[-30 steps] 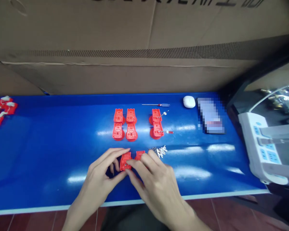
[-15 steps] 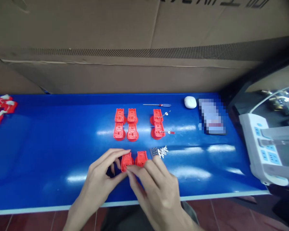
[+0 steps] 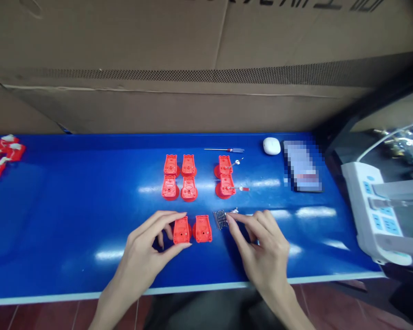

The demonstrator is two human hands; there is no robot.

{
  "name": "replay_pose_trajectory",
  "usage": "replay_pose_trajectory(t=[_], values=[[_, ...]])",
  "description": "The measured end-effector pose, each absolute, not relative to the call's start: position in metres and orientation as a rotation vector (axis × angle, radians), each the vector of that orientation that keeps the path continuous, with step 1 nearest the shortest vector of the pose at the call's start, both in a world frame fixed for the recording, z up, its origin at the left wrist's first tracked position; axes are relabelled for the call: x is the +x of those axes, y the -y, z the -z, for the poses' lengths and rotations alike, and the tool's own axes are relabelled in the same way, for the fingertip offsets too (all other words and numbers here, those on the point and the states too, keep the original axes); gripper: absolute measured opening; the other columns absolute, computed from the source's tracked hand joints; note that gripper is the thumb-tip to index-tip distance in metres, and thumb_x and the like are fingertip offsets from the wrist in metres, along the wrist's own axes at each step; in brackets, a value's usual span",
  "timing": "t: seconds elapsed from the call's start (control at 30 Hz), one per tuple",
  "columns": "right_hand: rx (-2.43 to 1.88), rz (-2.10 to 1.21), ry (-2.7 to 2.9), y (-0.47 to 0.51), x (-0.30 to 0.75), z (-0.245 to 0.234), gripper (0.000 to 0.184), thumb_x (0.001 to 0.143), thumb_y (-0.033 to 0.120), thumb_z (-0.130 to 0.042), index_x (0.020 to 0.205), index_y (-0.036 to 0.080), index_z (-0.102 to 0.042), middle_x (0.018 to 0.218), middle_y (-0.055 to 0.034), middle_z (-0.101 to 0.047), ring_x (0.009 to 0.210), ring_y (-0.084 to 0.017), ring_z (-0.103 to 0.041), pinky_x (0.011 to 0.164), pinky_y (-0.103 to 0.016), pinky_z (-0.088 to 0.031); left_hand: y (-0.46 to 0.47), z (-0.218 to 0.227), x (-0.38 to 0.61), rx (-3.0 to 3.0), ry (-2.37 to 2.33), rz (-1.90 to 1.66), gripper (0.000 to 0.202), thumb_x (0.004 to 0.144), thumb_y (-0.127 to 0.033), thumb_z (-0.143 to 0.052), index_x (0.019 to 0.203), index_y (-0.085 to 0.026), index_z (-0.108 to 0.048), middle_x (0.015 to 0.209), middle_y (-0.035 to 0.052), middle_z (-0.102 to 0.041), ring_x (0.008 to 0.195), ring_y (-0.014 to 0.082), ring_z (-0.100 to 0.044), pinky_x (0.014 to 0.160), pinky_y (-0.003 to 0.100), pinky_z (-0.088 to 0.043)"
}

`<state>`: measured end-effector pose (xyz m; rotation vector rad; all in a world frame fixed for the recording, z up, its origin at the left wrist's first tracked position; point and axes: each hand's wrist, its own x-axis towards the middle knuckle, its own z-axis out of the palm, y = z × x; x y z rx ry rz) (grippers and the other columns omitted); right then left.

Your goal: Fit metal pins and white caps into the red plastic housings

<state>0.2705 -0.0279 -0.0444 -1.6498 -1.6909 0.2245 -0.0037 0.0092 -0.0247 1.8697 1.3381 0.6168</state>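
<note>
My left hand [image 3: 147,245] has its thumb and fingers closed around a red plastic housing [image 3: 181,230], which sits on the blue tabletop. A second red housing [image 3: 203,229] stands just right of it, touched by neither hand. My right hand [image 3: 265,247] is over the small parts, thumb and index fingertips pinched together at the right edge of a row of dark metal pins [image 3: 220,220]. What that pinch holds, if anything, is too small to make out. Small silvery pieces [image 3: 235,211] lie behind those fingertips, mostly hidden.
Several red housings [image 3: 170,187] stand in a block further back. Two more [image 3: 226,185] on their right have metal parts attached. A screwdriver [image 3: 224,150], a white case [image 3: 271,146] and a phone [image 3: 303,166] lie behind. A power strip [image 3: 375,215] is at right, red-white pieces [image 3: 3,156] far left.
My right hand has moved right, from the red housing under my left hand to the pins and silvery pieces. My left hand still grips that housing in the same place.
</note>
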Motion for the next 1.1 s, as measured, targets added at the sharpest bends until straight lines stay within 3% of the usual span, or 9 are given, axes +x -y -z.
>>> replay_pose_trajectory(t=[0.8,1.1], values=[[-1.657,-0.166,1.755,0.021,0.268,0.049,0.013,0.108,0.023,-0.072,0.116,0.024,-0.083,0.078,-0.0002,-0.057,0.076,-0.019,-0.049,0.072,-0.035,-0.044,-0.010,0.023,-0.003,1.873,-1.345,-0.602,0.047,0.098,-0.040,-0.088,0.142,-0.033,-0.074,0.114,0.0016,-0.076,0.075,0.0129,-0.065,0.068,0.026,-0.057],[-1.554,-0.216,1.739,0.023,0.273,0.027,0.022,0.104,0.013,-0.075,0.123,0.024,-0.079,0.076,0.0045,-0.050,0.071,-0.016,-0.047,0.078,-0.037,-0.045,-0.010,0.023,-0.003,1.859,-1.341,-0.606,0.047,0.098,-0.039,-0.088,0.142,-0.035,-0.073,0.119,0.0006,-0.076,0.076,0.0124,-0.065,0.069,0.026,-0.057]])
